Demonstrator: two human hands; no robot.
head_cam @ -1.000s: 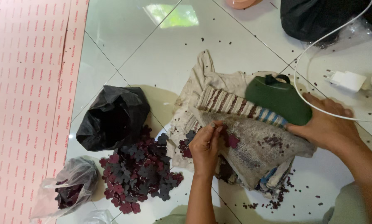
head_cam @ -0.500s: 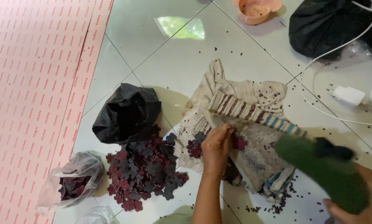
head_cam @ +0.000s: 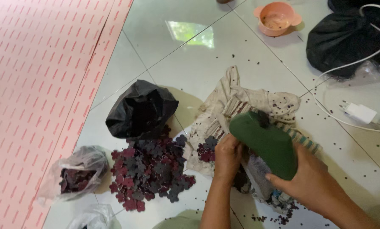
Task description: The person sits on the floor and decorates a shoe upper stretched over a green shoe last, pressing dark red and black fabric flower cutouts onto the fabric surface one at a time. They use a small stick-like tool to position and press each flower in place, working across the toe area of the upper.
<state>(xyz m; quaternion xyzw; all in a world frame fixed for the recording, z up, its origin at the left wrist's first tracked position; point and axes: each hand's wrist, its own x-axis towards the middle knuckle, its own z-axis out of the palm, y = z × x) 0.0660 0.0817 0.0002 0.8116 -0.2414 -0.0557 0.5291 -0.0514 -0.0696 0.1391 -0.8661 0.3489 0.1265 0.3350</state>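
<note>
Head camera looks down at a white tiled floor (head_cam: 224,55) where a person works over a crumpled beige cloth (head_cam: 257,99). Their right hand (head_cam: 310,180) has its fingers wrapped around the lower end of a dark green tool (head_cam: 268,142), which slants up and left above the cloth. Their left hand (head_cam: 227,157) sits just beside the tool's upper end, fingers curled down onto the cloth; it seems to pinch something small there, though the fingertips are hidden, so I cannot tell for sure. A small cluster of dark red cut-out pieces (head_cam: 205,150) lies on the cloth, touching that hand. Left of the cloth, a bigger heap of purple and maroon flower-shaped pieces (head_cam: 149,171) spreads over the floor, with a black plastic bag (head_cam: 141,110) at its top edge and a clear plastic bag (head_cam: 75,176) holding more pieces to its left. A pink bowl (head_cam: 277,18) stands far up the floor, and a white charger (head_cam: 360,113) with its cord lies at the right.
</note>
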